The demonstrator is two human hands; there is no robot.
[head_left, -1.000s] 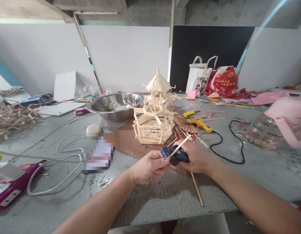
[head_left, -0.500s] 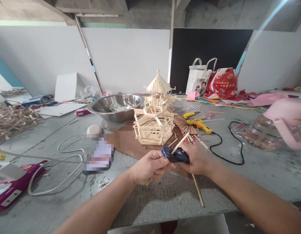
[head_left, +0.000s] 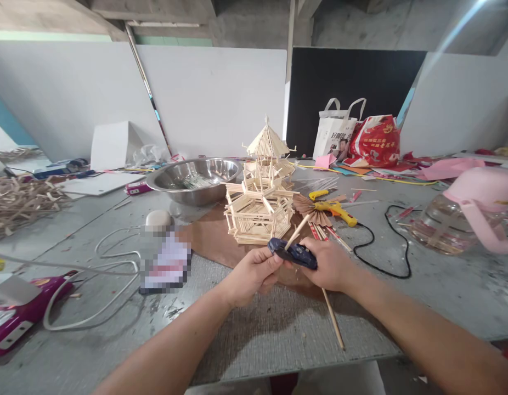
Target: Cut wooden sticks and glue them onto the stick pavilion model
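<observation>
Left hand [head_left: 249, 274]: fingers pinched closed on the lower end of a thin wooden stick [head_left: 298, 230], which slants up and to the right. Right hand [head_left: 330, 266]: fingers curled tight round a blue cutter [head_left: 293, 253]; the stick crosses it. I note both held above the table [head_left: 258, 340], just in front of the stick pagoda [head_left: 260, 200].

left grip [head_left: 252, 274] pinched on left end of blue tool [head_left: 299, 255] | right grip [head_left: 330, 266] wrapped round its right end | thin stick [head_left: 298, 230] juts from tool, tilted far-right | stick tower [head_left: 260, 208] just beyond | long stick [head_left: 333, 318] lies on surface [head_left: 274, 340] below right grip | steel bowl [head_left: 194, 178] far-left of tower | yellow glue gun [head_left: 336, 210] right of tower
</observation>
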